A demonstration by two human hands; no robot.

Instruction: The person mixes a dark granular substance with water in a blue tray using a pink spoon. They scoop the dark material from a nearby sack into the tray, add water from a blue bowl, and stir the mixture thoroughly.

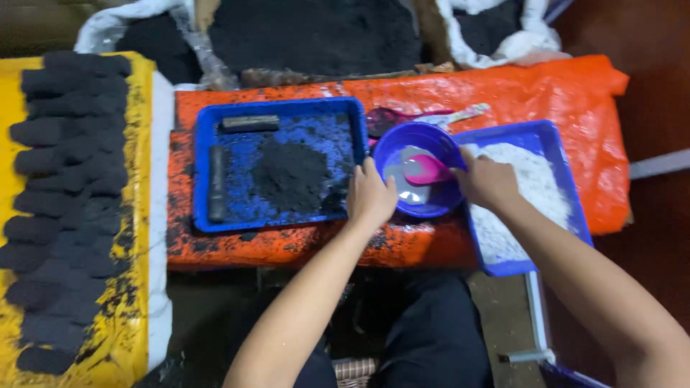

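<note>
Purple bowl (419, 169) between blue trays, left hand (370, 195) gripping rim, right hand (487, 178) holding pink scoop (426, 170) inside. Bowl nearly empty; black powder pile (291, 174) untouched in left tray (203, 172).

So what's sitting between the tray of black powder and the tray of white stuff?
The purple bowl, holding a pink scoop, seen from the head camera.

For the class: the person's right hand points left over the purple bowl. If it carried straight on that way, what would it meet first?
Most likely the pink scoop lying in the purple bowl, which the right hand already seems to touch. Beyond it comes the left hand on the bowl's far rim. Depth is unclear.
</note>
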